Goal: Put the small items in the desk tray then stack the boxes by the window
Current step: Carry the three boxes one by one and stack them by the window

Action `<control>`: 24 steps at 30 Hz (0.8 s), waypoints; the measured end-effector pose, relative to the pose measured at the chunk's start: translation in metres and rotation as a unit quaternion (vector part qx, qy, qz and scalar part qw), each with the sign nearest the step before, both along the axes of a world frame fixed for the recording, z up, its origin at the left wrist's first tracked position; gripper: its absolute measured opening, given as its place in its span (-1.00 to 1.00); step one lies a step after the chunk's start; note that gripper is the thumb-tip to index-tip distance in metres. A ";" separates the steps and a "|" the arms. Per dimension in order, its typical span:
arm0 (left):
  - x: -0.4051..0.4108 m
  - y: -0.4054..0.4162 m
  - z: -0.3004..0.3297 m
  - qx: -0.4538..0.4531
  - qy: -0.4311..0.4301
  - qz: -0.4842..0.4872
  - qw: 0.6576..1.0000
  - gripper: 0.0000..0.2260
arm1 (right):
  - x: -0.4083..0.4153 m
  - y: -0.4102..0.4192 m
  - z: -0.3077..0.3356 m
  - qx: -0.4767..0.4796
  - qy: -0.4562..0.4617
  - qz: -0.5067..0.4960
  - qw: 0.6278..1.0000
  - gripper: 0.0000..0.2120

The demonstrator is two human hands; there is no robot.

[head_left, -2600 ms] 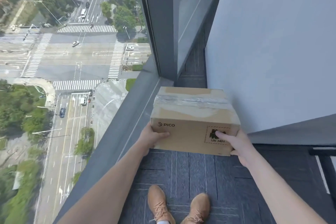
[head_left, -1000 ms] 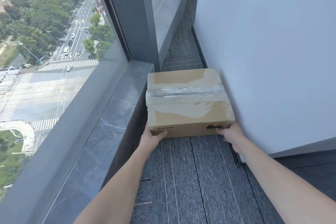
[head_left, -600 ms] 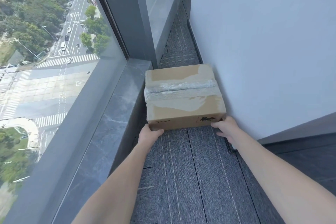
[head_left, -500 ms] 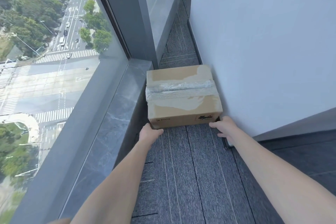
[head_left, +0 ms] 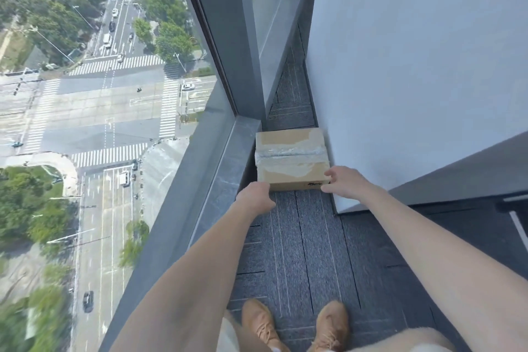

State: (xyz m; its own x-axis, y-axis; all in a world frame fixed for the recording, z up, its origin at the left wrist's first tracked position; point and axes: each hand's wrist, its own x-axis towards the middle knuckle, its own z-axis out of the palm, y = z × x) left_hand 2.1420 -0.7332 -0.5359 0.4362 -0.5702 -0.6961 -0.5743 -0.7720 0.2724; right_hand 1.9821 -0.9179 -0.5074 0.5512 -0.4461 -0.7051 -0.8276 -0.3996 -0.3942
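Fig.: my left hand (head_left: 255, 196) hangs just short of the near-left corner of the cardboard box (head_left: 291, 158), fingers loosely curled, holding nothing. My right hand (head_left: 340, 182) is relaxed and spread at the near-right corner; contact w/ the box can't be told. Box w/ taped top sits on grey carpet (head_left: 300, 243) ahead of both hands, between window sill (head_left: 225, 168) at left and white wall (head_left: 414, 66) at right. Tan shoes (head_left: 297, 326) nearest me.

I see grey carpet (head_left: 300, 251) running between a tall window (head_left: 114, 94) and a white wall (head_left: 414, 66). Daylight pours in.
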 end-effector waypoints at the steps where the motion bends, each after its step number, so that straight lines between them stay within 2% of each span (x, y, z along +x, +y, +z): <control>1: -0.004 -0.001 0.031 -0.004 0.002 -0.005 1.000 -0.72 | -0.003 0.005 0.032 -0.002 0.003 0.027 1.000 -0.44; 3: -0.016 -0.002 0.094 -0.010 0.012 -0.016 1.000 -0.76 | -0.015 0.016 0.094 -0.003 0.011 0.065 0.998 -0.46; 4: -0.025 -0.002 0.132 -0.010 0.016 -0.029 0.999 -0.73 | -0.025 0.023 0.132 -0.003 0.011 0.068 0.998 -0.48; 7: -0.047 0.001 0.194 -0.008 0.019 -0.058 0.998 -0.65 | -0.047 0.041 0.201 -0.006 0.007 0.055 0.998 -0.50; 14: -0.137 -0.004 0.342 -0.033 -0.039 -0.232 0.971 -0.68 | -0.163 0.086 0.361 -0.033 -0.021 -0.095 0.995 -0.50; 19: -0.230 -0.005 0.376 -0.079 -0.037 -0.356 0.930 -0.68 | -0.270 0.147 0.409 -0.090 -0.042 -0.243 0.965 -0.56; 24: -0.359 0.014 0.397 -0.088 -0.028 -0.500 0.861 -0.64 | -0.403 0.248 0.432 -0.104 -0.008 -0.394 0.913 -0.52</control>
